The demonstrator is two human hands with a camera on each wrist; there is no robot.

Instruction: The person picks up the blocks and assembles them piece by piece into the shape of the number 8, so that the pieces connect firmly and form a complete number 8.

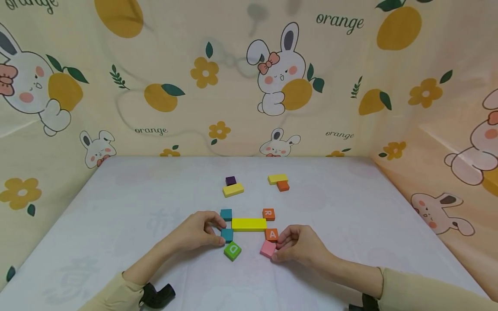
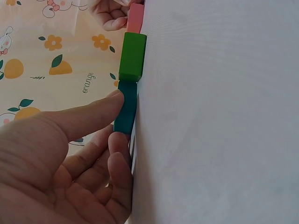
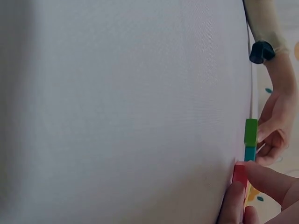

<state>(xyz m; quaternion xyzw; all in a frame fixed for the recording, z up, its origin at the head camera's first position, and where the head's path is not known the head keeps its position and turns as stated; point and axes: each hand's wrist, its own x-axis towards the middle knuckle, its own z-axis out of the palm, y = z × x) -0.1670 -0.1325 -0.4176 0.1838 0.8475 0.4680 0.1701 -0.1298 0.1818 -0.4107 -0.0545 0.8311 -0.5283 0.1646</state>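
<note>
Paired hands at the two near corners of a block figure

From my remote seat I see the left hand (image 1: 202, 231) with thumb and fingers gripping the near teal block (image 1: 227, 236), at the left end of the long yellow bar (image 1: 249, 224). The right hand (image 1: 301, 246) pinches the pink block (image 1: 267, 249), which sits askew just nearside of the orange A block (image 1: 271, 234). I judge the step in hand to be squaring the pieces. For that I would want light fingertip pressure, each block slid flat rather than lifted, and its edge turned parallel to its neighbour's. The right fingers lie close to the A block, so a careless nudge could shift it.

Outward from the grips: the green block (image 1: 232, 251), marked D, lies cornerwise beyond the left fingertips and would need a turn to match. The far teal block (image 1: 226, 214) and the orange R block (image 1: 268, 214) mark the bar's far corners.

The blocks are crisp-edged, smooth and softly lustrous, probably painted wood; I expect them to slide readily. The counter (image 1: 136, 194) wears a white, faintly creased covering. Farther off lie two pairs: a purple block (image 1: 231, 181) with a yellow block (image 1: 233, 190) at left, and a second yellow block (image 1: 278, 178) with a plain orange block (image 1: 283, 186) at right.
</note>
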